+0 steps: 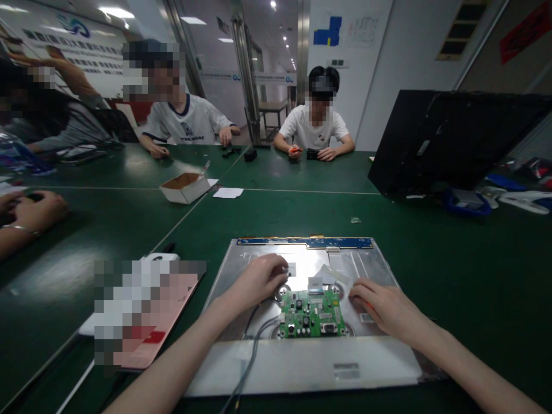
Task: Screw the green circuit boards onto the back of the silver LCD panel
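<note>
A flat metal-backed display panel (215, 305) lies on the green table in front of me. A green circuit board (304, 313) sits on its middle, with a grey ribbon connector at the top and dark cables at its left side. My left hand (265, 277) is over the panel by the board's upper left corner, thumb and fingers drawn together; what they hold, if anything, is too small to name. To the right of the board, my right hand (383, 303) is closed with fingers curled; a bit of orange-red shows under it, mostly hidden.
A blue strip board (302, 242) runs along the panel's far edge. Left of it lie a white device and a pink-covered item (172, 310). Farther back are a small open box (184, 188), white paper (228, 192) and a large black monitor casing (452, 144). Other people sit around the table.
</note>
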`<action>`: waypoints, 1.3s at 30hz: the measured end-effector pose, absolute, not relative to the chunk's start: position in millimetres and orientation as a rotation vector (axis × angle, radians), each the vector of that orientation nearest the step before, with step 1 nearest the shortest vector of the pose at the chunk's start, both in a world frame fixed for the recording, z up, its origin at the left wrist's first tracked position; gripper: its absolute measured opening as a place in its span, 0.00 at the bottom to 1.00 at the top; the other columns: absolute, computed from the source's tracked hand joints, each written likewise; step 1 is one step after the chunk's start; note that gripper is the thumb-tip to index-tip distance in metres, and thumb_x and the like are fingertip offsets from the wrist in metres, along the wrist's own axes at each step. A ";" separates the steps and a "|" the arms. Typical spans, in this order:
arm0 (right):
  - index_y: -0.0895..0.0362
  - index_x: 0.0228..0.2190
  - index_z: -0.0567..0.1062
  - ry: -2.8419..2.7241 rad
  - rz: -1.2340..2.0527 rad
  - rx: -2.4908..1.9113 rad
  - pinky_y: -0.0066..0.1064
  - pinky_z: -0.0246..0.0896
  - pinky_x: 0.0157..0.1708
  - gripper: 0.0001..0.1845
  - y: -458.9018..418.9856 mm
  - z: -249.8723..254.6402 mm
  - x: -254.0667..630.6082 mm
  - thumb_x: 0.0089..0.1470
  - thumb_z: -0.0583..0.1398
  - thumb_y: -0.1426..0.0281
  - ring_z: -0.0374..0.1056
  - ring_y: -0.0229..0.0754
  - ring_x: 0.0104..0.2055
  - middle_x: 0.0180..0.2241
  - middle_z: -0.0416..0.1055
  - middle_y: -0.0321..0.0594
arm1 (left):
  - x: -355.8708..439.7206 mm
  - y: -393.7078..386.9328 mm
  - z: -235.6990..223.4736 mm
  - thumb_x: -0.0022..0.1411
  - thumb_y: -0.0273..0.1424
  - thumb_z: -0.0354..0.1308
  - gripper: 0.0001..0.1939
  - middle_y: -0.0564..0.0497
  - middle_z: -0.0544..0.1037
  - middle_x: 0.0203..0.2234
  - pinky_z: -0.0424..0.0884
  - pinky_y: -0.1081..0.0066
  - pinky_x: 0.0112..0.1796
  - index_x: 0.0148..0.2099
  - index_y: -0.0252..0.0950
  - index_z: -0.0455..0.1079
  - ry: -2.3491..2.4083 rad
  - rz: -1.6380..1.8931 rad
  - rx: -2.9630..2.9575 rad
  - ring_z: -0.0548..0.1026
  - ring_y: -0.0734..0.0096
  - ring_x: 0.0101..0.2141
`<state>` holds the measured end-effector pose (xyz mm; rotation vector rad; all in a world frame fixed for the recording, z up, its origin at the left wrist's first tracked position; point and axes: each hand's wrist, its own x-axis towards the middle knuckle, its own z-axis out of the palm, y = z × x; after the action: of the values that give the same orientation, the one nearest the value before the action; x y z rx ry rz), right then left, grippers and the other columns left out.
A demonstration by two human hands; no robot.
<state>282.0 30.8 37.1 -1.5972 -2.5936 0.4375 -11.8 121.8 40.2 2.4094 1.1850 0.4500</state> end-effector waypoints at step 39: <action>0.58 0.43 0.75 -2.831 0.284 -1.335 0.32 0.60 0.37 0.12 113.2 64.3 177.2 0.59 0.55 0.74 0.70 0.46 0.44 0.43 0.75 0.46 | -18.7 120.7 26.3 0.60 0.22 0.54 0.05 0.48 0.74 0.31 0.66 0.69 0.35 0.35 0.35 0.71 1.100 0.594 2.403 0.71 0.66 0.33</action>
<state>177.2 113.2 64.3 -1.3350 -2.8307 0.2842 -18.7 120.7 26.3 2.4025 1.1005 0.5937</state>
